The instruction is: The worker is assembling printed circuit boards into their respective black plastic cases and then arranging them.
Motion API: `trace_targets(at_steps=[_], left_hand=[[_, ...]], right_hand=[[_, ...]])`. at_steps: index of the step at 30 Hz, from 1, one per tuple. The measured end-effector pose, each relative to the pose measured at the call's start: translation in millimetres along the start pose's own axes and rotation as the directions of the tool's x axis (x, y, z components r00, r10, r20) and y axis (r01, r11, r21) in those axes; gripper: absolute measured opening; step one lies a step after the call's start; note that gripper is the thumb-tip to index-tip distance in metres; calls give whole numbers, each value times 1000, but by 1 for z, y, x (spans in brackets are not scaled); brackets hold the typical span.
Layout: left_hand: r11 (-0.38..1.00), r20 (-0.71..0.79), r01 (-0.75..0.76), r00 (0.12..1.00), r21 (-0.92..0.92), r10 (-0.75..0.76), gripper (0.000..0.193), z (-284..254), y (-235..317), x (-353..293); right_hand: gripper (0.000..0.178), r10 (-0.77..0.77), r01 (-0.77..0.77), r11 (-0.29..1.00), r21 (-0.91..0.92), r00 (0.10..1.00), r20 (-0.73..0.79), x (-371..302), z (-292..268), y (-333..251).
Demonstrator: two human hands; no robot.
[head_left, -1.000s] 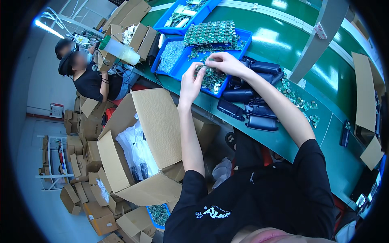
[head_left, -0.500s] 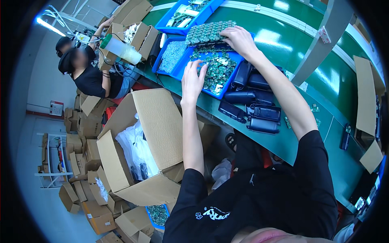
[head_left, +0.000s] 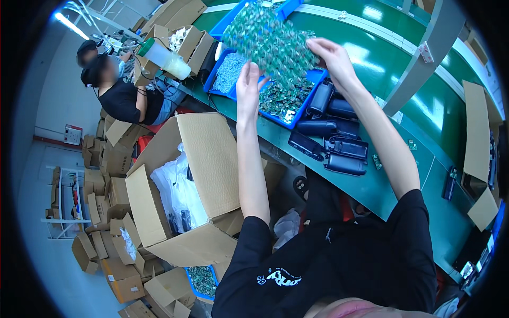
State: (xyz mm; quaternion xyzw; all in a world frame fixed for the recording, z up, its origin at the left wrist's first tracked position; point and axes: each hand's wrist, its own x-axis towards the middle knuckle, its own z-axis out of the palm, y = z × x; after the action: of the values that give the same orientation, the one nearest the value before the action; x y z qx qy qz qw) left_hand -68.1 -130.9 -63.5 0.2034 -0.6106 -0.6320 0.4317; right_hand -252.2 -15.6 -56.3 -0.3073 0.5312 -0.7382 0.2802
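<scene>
A large sheet of joined green circuit boards [head_left: 268, 42], smeared by motion, is held up tilted between my hands. My left hand [head_left: 249, 82] is closed at its lower left edge. At the right edge, my right hand [head_left: 335, 59] grips the sheet between thumb and fingers. Below it stands a blue tray [head_left: 312, 95] with many loose small circuit boards [head_left: 283, 99] in it; the sheet hides the tray's far part.
Several black plastic casings [head_left: 345, 147] lie right of the tray on the green bench [head_left: 366, 183]. Another blue bin [head_left: 212, 85] holds small pale pieces. An open carton [head_left: 209, 164] stands left of my forearm. A metal post [head_left: 419, 63] rises at the right. Two people sit at the far left.
The circuit board sheet has risen from the tray and tilted to face me. My left hand has moved up from the loose boards to its edge; my right hand has shifted right and slightly down.
</scene>
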Motion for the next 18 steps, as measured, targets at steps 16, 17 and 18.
trace_targets(at_steps=[16,17,18], left_hand=[[950,29,-82,995,-303,95,30,-5,18,-44],[948,38,-76,995,-308,92,30,-5,19,-46],[948,38,-76,995,-309,92,30,-4,20,-47]], right_hand=[[17,245,-403,810,427,893,377,-77,-4,27],[17,235,-407,808,426,886,399,-78,-5,29],[17,223,-408,809,424,879,421,-78,-4,27]])
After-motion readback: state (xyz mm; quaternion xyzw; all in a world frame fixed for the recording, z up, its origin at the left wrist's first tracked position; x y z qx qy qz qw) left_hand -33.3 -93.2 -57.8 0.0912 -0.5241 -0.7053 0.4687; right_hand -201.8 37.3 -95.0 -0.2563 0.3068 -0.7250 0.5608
